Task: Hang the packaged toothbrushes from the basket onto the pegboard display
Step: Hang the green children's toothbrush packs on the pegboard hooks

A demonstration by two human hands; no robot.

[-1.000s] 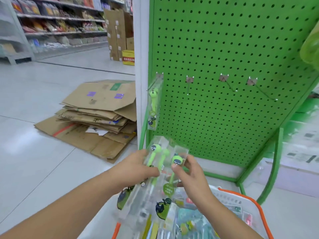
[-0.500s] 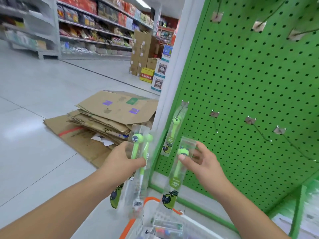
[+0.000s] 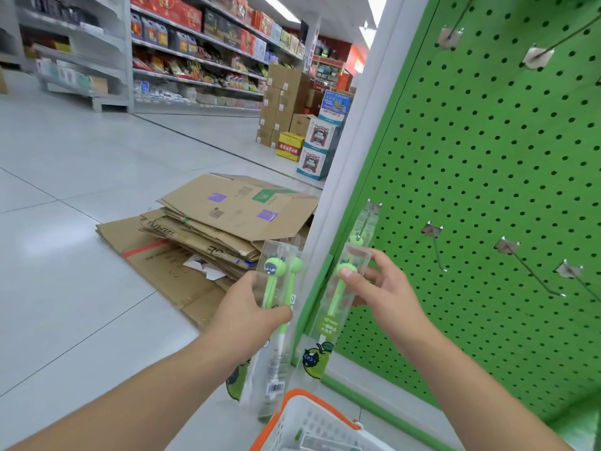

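Our left hand (image 3: 252, 307) fingers clamp two packaged toothbrushes (image 3: 279, 288); our right hand (image 3: 383, 288) fingers pinch one toothbrush pack (image 3: 338, 307), the green pegboard (image 3: 487, 177) beyond.

There is one view only, from a wide-angle camera worn on the person's head. It looks forward and slightly down, close over both forearms. The green pegboard (image 3: 487, 157) fills the right side, very near and steeply slanted (the lens bends its edges). To the left the view runs far down the shop floor (image 3: 81, 190) to distant shelves (image 3: 195, 60).
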